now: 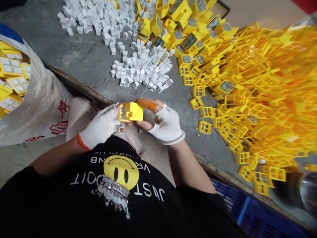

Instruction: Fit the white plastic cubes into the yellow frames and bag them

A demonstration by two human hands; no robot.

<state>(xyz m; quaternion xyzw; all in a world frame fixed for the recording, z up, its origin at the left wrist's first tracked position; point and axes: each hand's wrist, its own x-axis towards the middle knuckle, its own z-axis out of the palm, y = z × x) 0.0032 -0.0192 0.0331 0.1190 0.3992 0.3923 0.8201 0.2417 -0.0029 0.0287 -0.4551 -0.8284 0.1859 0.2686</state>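
Between my hands is a yellow plastic box [134, 111], held over my lap near the table edge. My left hand [105, 124], in a white fingerless glove with an orange cuff, grips a yellow frame [122, 113] with whitish pieces in it, at the box's left end. My right hand [165, 123], also in a white glove and with an orange covering on one finger, closes its thumb and fingers on the right end of the box. Frame and box touch each other. Small white cubes [143, 67] lie in a pile on the table beyond my hands.
The grey table [81, 66] carries a large heap of yellow frames [277, 99] at the right and yellow boxes [189, 41] at the back. A white sack [42, 99] of filled yellow pieces stands at the left. Blue crates [252, 216] are at the lower right.
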